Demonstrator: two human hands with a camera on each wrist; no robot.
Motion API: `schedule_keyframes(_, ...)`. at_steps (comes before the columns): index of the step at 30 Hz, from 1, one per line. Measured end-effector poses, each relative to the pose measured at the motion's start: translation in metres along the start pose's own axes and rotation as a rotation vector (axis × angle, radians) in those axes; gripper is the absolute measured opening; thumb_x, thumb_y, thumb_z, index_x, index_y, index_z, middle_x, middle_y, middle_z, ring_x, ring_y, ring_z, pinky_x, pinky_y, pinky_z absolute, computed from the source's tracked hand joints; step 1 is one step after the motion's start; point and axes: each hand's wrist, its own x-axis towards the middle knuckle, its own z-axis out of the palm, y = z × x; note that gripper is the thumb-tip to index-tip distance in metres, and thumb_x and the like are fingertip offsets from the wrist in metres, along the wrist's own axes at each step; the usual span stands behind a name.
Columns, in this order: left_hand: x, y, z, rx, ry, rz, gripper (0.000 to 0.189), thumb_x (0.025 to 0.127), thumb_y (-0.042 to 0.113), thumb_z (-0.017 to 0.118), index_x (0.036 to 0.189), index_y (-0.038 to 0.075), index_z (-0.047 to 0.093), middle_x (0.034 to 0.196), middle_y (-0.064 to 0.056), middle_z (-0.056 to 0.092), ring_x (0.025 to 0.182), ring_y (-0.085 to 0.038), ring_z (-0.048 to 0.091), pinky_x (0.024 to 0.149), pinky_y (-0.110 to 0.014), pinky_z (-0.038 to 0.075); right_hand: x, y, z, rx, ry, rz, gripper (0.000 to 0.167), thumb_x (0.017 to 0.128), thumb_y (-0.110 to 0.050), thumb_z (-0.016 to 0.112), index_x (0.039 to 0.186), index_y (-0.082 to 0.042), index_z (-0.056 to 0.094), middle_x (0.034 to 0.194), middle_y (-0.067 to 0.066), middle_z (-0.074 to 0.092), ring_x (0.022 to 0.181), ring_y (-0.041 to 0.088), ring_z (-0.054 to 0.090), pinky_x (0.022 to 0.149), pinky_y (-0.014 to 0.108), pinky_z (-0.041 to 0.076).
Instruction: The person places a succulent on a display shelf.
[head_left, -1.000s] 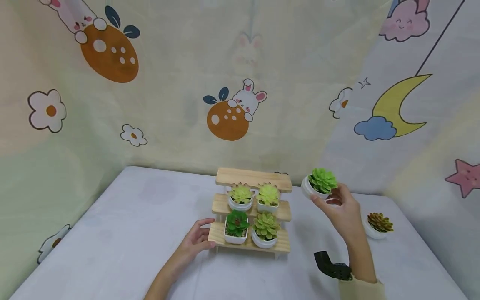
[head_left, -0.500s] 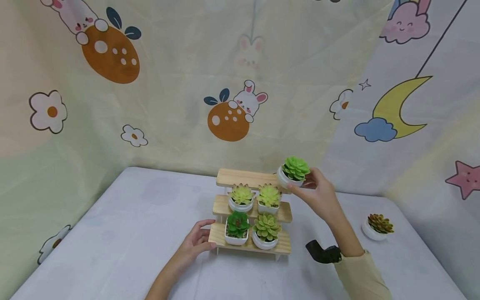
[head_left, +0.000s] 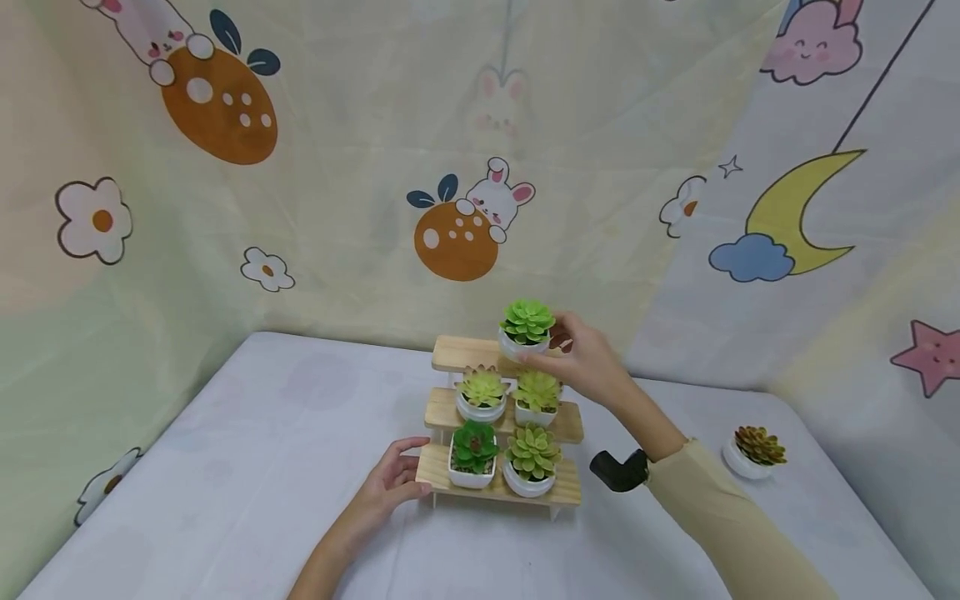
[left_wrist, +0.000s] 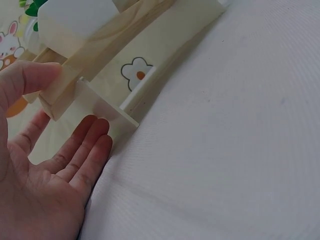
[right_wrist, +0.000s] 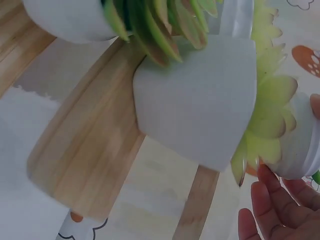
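In the head view a three-step wooden plant stand [head_left: 566,483] stands on the table. My left hand [head_left: 393,477] pinches the left end of its lowest step, thumb on top, the other fingers extended below, as the left wrist view shows on the board [left_wrist: 70,92]. My right hand [head_left: 585,358] holds a bright green potted succulent [head_left: 527,323] by its round white pot, at the top step; whether the pot touches the wood I cannot tell. Pale green succulents [head_left: 482,387] sit on the middle step. On the lowest step are a dark green succulent [head_left: 474,450] and a light green one [head_left: 532,454].
A brownish succulent in a white pot [head_left: 753,454] stands apart on the right of the white-covered table [head_left: 247,467]. Printed cloth [head_left: 337,167] hangs behind and at the sides. A black strap piece [head_left: 618,471] sits at my right wrist.
My right hand has carried the bright green succulent leftward, from beside the stand to the middle of the top step. My left hand stays at the stand's lower left end.
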Motion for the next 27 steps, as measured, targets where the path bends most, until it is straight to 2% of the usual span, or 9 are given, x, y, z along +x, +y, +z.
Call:
schedule_keyframes(5,0.001,-0.001,-0.002,0.000,-0.004,0.003,0.063,0.084,0.011,0.063,0.139,0.013,0.033,0.125,-0.016,0.050,0.105,-0.018,0.055,0.087,-0.026,0.044,0.011,-0.009,0.005,-0.004,-0.034,-0.019,0.059,0.079,-0.038,0.071,0.123,-0.007,0.049,0.106,0.010,0.058,0.098,0.024,0.055,0.078,0.038,0.047)
schedule_keyframes(14,0.002,-0.001,-0.002,-0.001,0.000,-0.006,0.063,0.084,0.012,0.064,0.139,0.013,0.033,0.124,-0.015,0.050,0.105,-0.017,0.055,0.086,-0.027,0.044,0.026,-0.020,0.013,-0.044,-0.122,0.000,0.067,0.079,-0.040,0.070,0.130,-0.003,0.046,0.113,0.013,0.056,0.103,0.026,0.053,0.083,0.039,0.046)
schedule_keyframes(20,0.004,-0.002,-0.002,-0.005,-0.023,0.023,0.063,0.084,0.012,0.064,0.139,0.012,0.032,0.123,-0.015,0.051,0.104,-0.017,0.055,0.086,-0.026,0.044,0.032,-0.021,0.018,-0.072,-0.169,0.007,0.067,0.080,-0.040,0.070,0.129,-0.002,0.045,0.112,0.014,0.054,0.103,0.026,0.051,0.083,0.038,0.046)
schedule_keyframes(27,0.001,-0.002,-0.002,-0.001,-0.003,0.007,0.063,0.084,0.013,0.064,0.139,0.014,0.033,0.123,-0.015,0.051,0.104,-0.016,0.055,0.086,-0.027,0.044,0.037,-0.020,0.022,-0.087,-0.212,0.027,0.064,0.079,-0.045,0.069,0.123,-0.003,0.048,0.112,0.013,0.057,0.101,0.026,0.054,0.080,0.037,0.048)
